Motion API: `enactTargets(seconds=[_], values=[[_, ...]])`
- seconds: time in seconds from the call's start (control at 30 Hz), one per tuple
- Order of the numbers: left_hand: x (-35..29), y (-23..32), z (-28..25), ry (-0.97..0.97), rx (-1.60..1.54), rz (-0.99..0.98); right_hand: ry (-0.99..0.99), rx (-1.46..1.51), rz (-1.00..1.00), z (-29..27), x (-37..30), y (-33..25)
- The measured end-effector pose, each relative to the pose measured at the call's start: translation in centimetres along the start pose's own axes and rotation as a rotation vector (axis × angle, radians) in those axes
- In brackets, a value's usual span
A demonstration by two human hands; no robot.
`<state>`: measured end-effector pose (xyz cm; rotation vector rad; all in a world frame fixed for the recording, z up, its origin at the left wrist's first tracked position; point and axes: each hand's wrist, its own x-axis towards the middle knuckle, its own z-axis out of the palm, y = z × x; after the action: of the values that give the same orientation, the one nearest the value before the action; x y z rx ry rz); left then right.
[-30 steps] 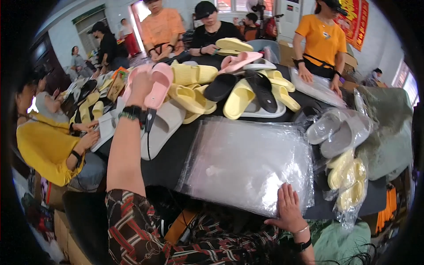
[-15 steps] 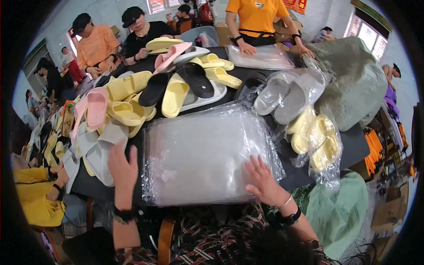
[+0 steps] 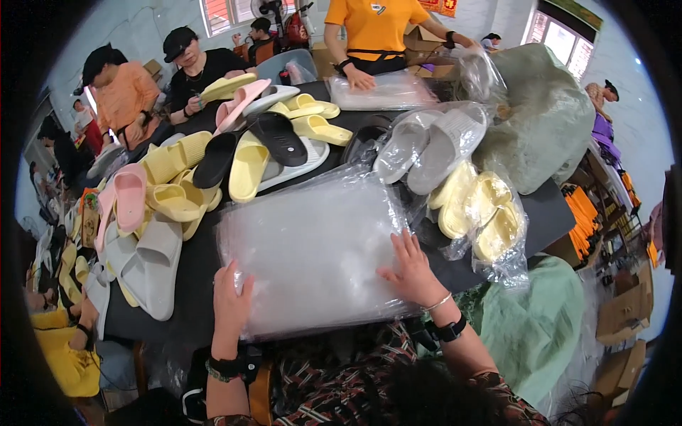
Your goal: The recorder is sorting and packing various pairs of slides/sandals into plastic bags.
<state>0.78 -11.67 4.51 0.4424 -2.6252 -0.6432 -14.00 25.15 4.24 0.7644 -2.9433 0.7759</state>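
A stack of clear plastic bags (image 3: 312, 248) lies flat on the black table in front of me. At its left edge rests my left hand (image 3: 232, 298), fingers stretched and thumb apart, holding nothing. Against the right edge lies my right hand (image 3: 412, 270), its fingers spread on the plastic. Just beyond the stack are a yellow slipper (image 3: 249, 167), a black slipper (image 3: 279, 138) and other loose slippers. Grey slippers (image 3: 150, 266) lie to the left of my left hand. Bagged grey slippers (image 3: 447, 142) and bagged yellow slippers (image 3: 490, 213) sit to the right.
Across the table a person in an orange shirt (image 3: 376, 32) handles more clear bags (image 3: 383, 92). Two more people stand at the far left. A large grey-green sack (image 3: 540, 117) fills the far right, and a green sack (image 3: 533, 326) sits below the table's right edge.
My left hand has moved from over the grey slippers to the left edge of the bag stack. My right hand stays at the right edge. The person opposite has lifted a clear bag.
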Motion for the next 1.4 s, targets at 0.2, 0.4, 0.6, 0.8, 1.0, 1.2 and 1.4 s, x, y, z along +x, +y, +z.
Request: enactTargets(seconds=[0.2, 0.4, 0.6, 0.8, 1.0, 1.2, 1.4], values=[[-0.9, 7.6, -2.2, 0.131, 0.411, 0.063, 0.127, 0.094, -0.347, -5.4, 2.2, 3.1], [-2.8, 11.0, 1.4, -0.058, 0.194, 0.29, 0.788, -0.063, -0.238, -18.0, 11.4, 7.0], [-4.4, 9.6, 4.6, -0.102, 0.101, 0.27, 0.668, 0.71, 0.453, -20.9, 19.7, 11.9], [-4.7, 9.1, 5.5, -0.1, 0.083, 0.28, 0.422, 0.957, 0.414, -17.5, 21.9, 17.1], [-4.4, 8.4, 5.5, -0.073, 0.078, 0.291, 0.613, 1.345, 0.439, -20.3, 21.3, 17.1], [-4.2, 7.8, 4.8, -0.075, 0.119, 0.244, 0.432, 1.518, 0.124, -22.5, 20.7, 14.4], [-3.3, 9.7, 3.5, -0.004, 0.063, 0.261, 0.331, 1.541, -0.121, -26.2, 18.3, 13.0]])
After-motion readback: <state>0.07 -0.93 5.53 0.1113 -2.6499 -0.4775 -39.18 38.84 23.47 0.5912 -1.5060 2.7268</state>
